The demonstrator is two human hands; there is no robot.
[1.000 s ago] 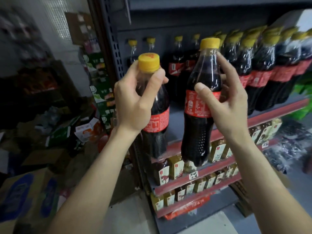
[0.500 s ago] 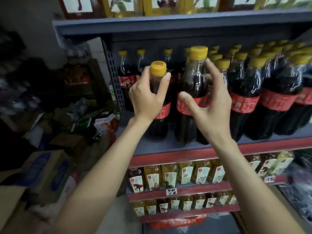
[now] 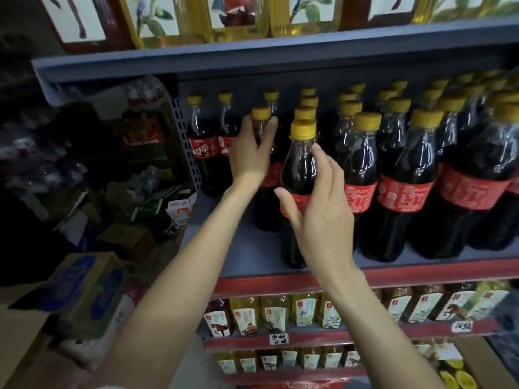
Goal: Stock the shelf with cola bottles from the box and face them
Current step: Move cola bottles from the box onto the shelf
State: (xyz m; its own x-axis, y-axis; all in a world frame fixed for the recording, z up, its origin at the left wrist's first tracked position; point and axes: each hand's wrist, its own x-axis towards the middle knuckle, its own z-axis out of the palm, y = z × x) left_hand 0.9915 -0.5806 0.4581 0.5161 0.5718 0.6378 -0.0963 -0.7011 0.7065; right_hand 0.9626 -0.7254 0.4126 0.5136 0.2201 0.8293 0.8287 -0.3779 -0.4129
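Two cola bottles stand on the grey shelf [image 3: 252, 256]; the left hand [image 3: 251, 153] grips the rear cola bottle [image 3: 266, 203] around its neck just under the yellow cap, fingers curled round it; the right hand [image 3: 320, 209] holds the front cola bottle [image 3: 299, 169] at its red label, thumb on the near side and fingers round the far side; that bottle stands near the shelf's red front lip. Packed rows of stocked cola bottles [image 3: 404, 178] crowd just right of the front bottle; two more bottles [image 3: 207, 153] stand at the back left by the perforated upright [image 3: 185, 147]; bare shelf lies open between them and the front edge. An upper shelf [image 3: 252, 56] hangs close above the caps; tea bottles [image 3: 280, 315] fill the tiers below; a cardboard box [image 3: 84, 293] sits low on the left.
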